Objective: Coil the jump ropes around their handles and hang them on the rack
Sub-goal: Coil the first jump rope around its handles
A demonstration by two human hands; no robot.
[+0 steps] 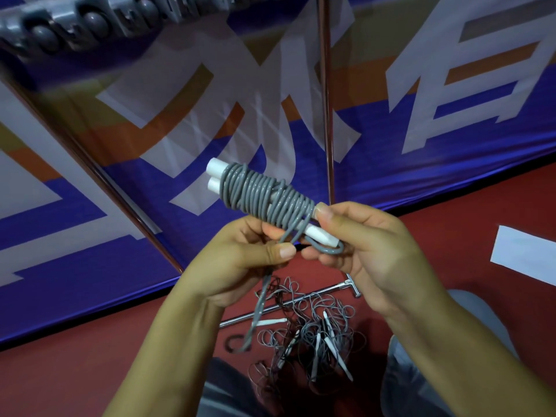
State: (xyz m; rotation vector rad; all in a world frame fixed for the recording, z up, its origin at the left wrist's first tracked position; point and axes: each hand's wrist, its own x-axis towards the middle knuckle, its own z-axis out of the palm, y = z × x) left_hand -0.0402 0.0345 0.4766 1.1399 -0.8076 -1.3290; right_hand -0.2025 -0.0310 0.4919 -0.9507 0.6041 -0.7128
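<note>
Hands are gripping coiled jump rope (264, 197): left hand (240, 260) is pinching its loose tail, right hand (370, 239) is pinching white handles (216, 176) (tangled pile (307, 335) below).

A grey plastic jump rope (264, 195) was coiled tightly around its two white handles (217, 175) at frame centre, loose end hanging downward.

Coiled rope (264, 197) between left hand (240, 260) and right hand (370, 245); rope pile (313, 335) on floor (90, 380) below, across rack foot (301, 302); banner (150, 176) behind.
</note>
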